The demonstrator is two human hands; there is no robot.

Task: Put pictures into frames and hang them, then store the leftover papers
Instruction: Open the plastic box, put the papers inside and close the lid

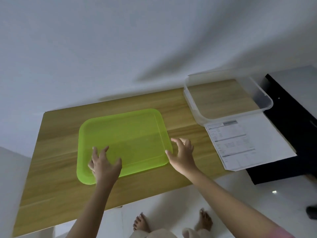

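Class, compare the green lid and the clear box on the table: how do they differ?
The green lid is flat, tinted bright green; the clear box is deep-walled and colourless. The lid lies mid-table by both hands; the box sits at the far right, untouched. Both are see-through plastic rectangles with rounded corners.

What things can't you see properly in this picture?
Head view:
- Printed papers: the writing is too small and blurred to read.
- Green lid: its near-left corner is covered by the left hand.
- Black furniture: cut off by the right edge.
- Clear box: see-through, so thin contents can't be judged.
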